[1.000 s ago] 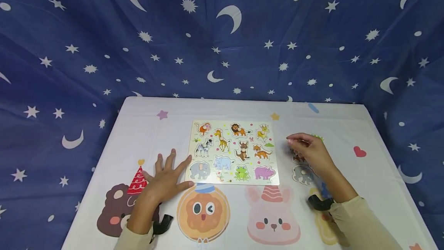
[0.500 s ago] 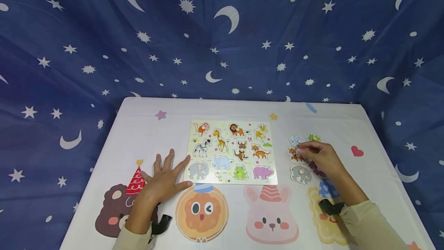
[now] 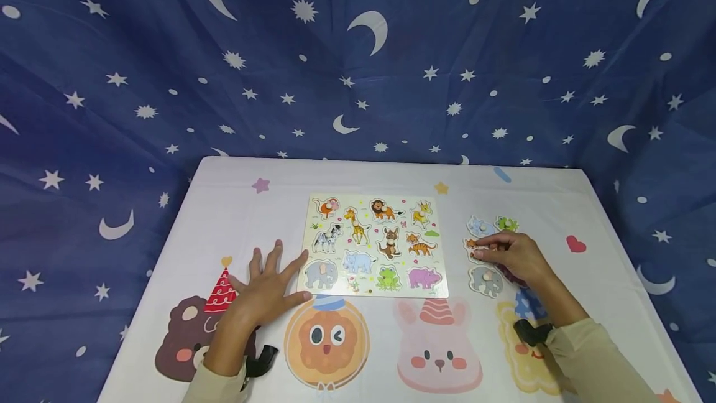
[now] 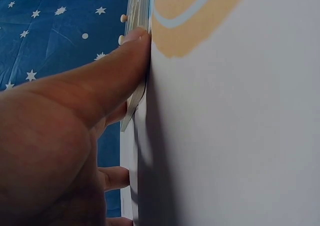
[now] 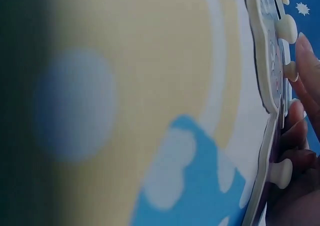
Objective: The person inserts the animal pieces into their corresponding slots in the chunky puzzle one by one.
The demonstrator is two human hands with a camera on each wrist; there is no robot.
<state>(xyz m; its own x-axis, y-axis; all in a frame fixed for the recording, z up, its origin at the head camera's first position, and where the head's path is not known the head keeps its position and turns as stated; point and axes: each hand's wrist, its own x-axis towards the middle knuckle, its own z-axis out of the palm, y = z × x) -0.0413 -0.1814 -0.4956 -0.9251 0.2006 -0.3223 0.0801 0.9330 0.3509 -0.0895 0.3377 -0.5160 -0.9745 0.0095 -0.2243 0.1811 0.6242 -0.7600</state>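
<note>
An animal puzzle board (image 3: 366,291) lies on the table in the head view. Spread beside its left edge is my left hand (image 3: 268,288), its thumb and index fingertips touching the board; the thumb (image 4: 127,56) shows at the edge in the left wrist view. My right hand (image 3: 517,260) pinches the tiger puzzle piece (image 3: 470,244), which its fingers partly cover. Close around it lie a blue rhino piece (image 3: 478,225), a frog piece (image 3: 508,223) and a grey elephant piece (image 3: 485,280). A dark purple piece sits mostly hidden beneath the hand.
Cartoon faces, stars and a heart are printed on the white tablecloth (image 3: 268,216). A blue curtain (image 3: 358,79) with moons and stars hangs behind the table. Black camera mounts (image 3: 261,362) stick out at both wrists. Knobs (image 5: 281,173) stand up from the loose pieces.
My right hand has moved back from nearer the board to the loose pieces on the right, and its fingers have come down onto the tiger piece. The left hand has stayed in place.
</note>
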